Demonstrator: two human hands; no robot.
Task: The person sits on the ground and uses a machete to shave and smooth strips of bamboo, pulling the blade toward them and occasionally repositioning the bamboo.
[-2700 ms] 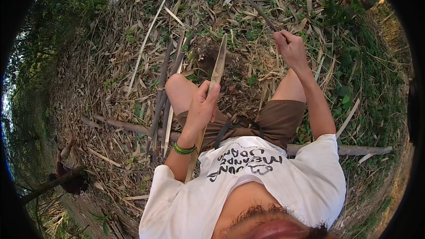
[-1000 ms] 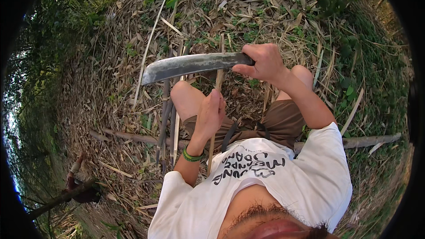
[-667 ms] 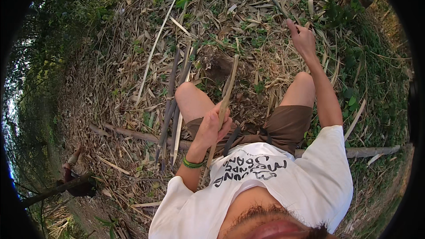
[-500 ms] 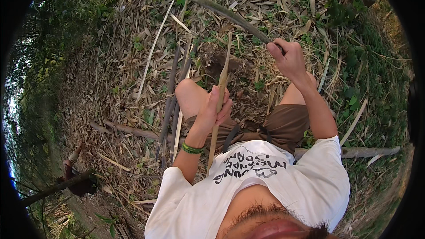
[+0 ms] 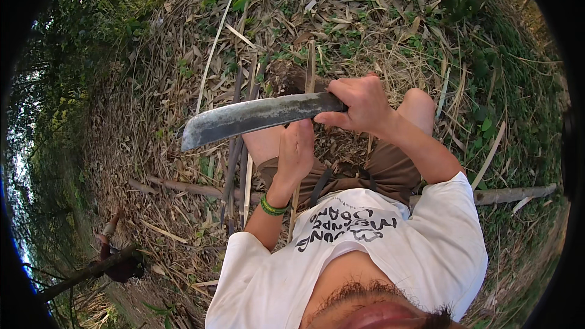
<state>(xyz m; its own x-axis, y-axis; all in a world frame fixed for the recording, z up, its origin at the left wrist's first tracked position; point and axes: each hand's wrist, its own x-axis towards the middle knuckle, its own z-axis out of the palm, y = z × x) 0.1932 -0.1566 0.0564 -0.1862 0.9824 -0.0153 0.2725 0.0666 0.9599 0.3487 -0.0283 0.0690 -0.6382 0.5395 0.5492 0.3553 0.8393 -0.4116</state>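
Right hand [image 5: 362, 105], centre of frame: fingers wrapped fully shut round the handle of a machete [image 5: 259, 117]; handle itself hidden in the fist. Blade runs leftward and slightly down, broad, dark, mottled steel, tip at left-centre. Left hand [image 5: 297, 151], just below the blade: fingers closed round a thin pale bamboo strip [image 5: 309, 73] standing near upright, its top showing above the blade at upper centre, lower end passing down between the knees. Blade appears to meet or cross the strip just above the left hand; contact not certain. Judgement: machete heavy toward the tip, rigid, safe to take by the handle only; strip light, stiff but springy, likely splintery at the edges, best held well below the blade. Green wristband [image 5: 272, 206] on left wrist. Dark split canes [image 5: 237, 164] lie at left on dry leaf litter [image 5: 152, 116].
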